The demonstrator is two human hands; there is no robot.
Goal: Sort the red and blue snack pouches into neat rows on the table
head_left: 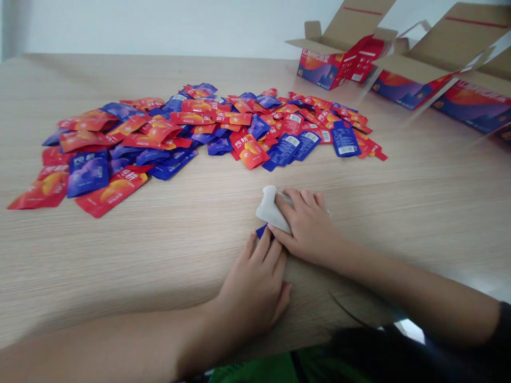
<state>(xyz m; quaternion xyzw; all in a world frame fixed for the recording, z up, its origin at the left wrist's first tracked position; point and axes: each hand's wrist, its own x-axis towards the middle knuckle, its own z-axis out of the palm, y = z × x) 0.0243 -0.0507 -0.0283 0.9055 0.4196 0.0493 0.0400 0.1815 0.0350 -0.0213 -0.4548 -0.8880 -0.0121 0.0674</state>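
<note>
Blue piece (261, 232) mostly hidden by left hand (255, 279). White cloth (270, 207) partly under right hand (309, 229). Rightmost box (505, 136) cut off at view's edge. Fine print on pouches (346, 140) illegible.

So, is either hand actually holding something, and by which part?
The right hand grips a pale cloth over its right part, the left end sticking out. The left hand touches a blue item, mostly hidden; whether it's held cannot be told.

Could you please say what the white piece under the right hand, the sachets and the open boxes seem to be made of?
White piece: probably matte cloth or tissue, judging by its folds. Sachets: likely plastic or foil film, slightly shiny, with flat edges. Boxes: apparently cardboard, printed outside, plain brown inside.
</note>
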